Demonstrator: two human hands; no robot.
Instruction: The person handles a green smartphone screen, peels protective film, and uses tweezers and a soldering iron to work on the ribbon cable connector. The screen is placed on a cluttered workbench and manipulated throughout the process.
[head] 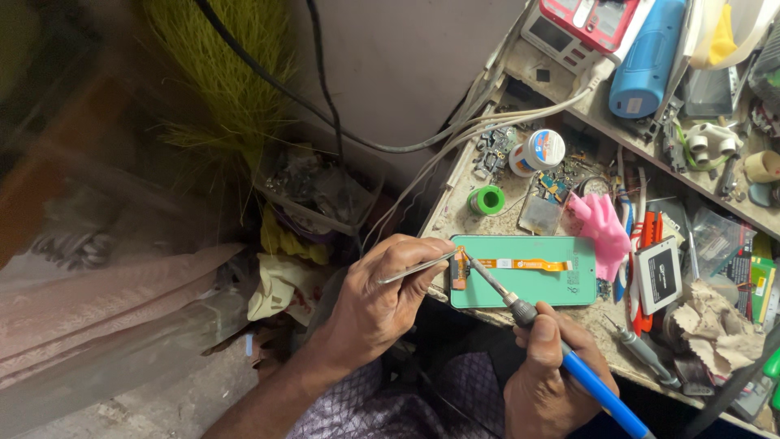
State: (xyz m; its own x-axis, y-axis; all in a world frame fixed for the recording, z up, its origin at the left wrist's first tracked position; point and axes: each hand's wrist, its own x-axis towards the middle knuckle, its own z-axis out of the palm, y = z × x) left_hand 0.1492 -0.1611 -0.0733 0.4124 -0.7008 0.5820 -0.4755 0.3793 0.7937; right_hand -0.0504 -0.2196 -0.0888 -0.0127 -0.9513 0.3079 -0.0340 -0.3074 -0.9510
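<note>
A green phone screen panel (543,284) lies face down on the workbench, with an orange flex cable (524,264) running along its back. My left hand (375,305) holds metal tweezers (416,267) whose tips press a small part at the panel's left end. My right hand (546,370) grips a blue-handled soldering iron (597,386). Its tip (470,258) touches the same spot at the flex cable's left end.
A pink cloth (603,228), a green tape roll (487,200), a small white jar (540,150), a phone battery (660,272) and a screwdriver (646,354) surround the panel. A blue cylinder (648,57) and a red device (591,18) sit on the upper shelf. Cables hang left.
</note>
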